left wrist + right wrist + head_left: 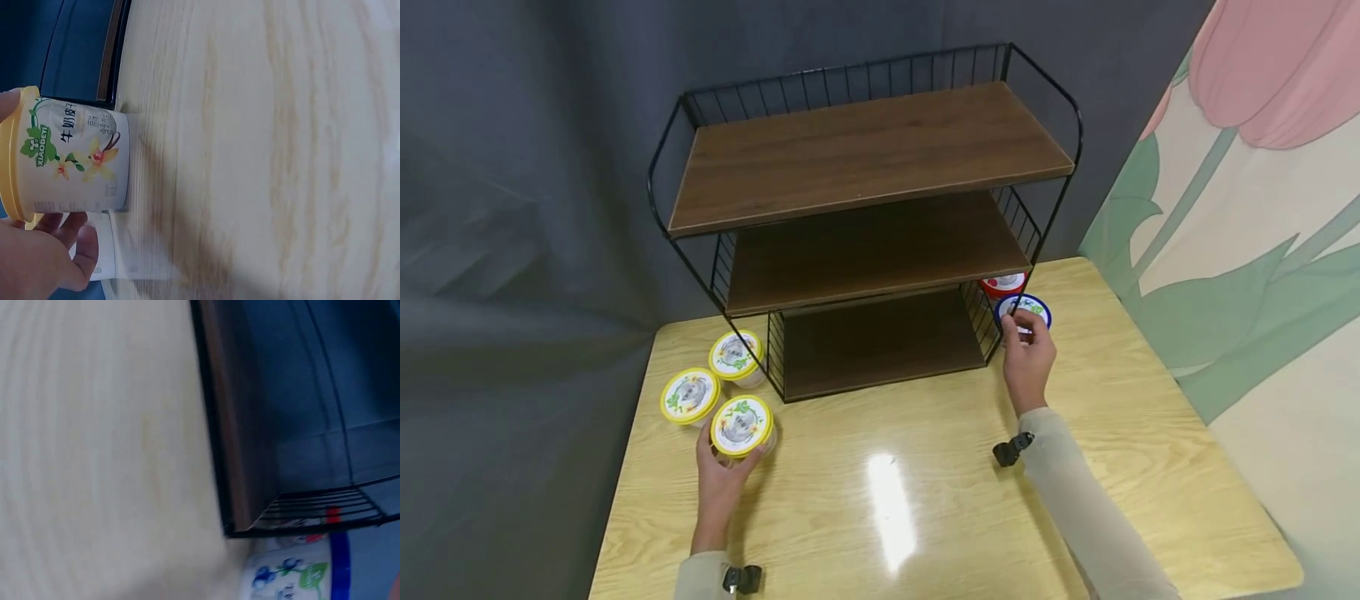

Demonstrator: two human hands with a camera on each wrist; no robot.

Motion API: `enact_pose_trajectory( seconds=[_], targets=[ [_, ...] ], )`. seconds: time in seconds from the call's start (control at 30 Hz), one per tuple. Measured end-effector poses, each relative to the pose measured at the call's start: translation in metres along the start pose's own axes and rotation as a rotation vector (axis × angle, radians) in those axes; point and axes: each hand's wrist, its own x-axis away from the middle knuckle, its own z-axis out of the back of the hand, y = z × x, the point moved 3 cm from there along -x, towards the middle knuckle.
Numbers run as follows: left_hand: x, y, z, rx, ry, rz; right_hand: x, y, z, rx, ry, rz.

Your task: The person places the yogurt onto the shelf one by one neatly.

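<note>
Three yellow tubs [689,395] stood left of the rack [872,150], and there was the left hand [722,483], thumb and fingers clamped around the front tub [741,425], just off the rack's near left corner! Well apart, by the rack's right side, the right hand [1028,367] was at the blue tub [1036,308], its grip impossible to tell, with a red tub [1003,283] right behind, also beside the rack.

White glare [891,512] streaked the surface [820,500]; the lower shelf [880,346] lay dim. The left wrist view caught soft shadow; the right wrist view was darker, its cup [289,573] blurred.
</note>
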Motion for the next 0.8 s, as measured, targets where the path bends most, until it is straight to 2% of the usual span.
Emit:
enact_pose_trajectory(
  seconds=[0.1, 0.23, 0.5, 0.67, 0.8],
  targets=[
    [0.000, 0.002, -0.003, 0.027, -0.006, -0.018, -0.003, -0.005, -0.002, -0.018, 0.040, 0.039],
    [-0.001, 0.004, -0.006, 0.033, 0.019, -0.029, -0.005, -0.006, -0.003, 0.001, 0.042, 0.064],
    [-0.004, 0.009, -0.007, -0.024, 0.064, -0.039, -0.010, -0.008, -0.002, 0.039, -0.032, 0.120],
    [-0.002, 0.009, -0.010, -0.051, 0.054, -0.027, -0.012, -0.007, 0.002, 0.057, -0.072, 0.124],
    [0.001, 0.011, -0.011, -0.107, 0.030, -0.019, -0.014, -0.007, 0.003, 0.049, -0.107, 0.105]
  ],
)
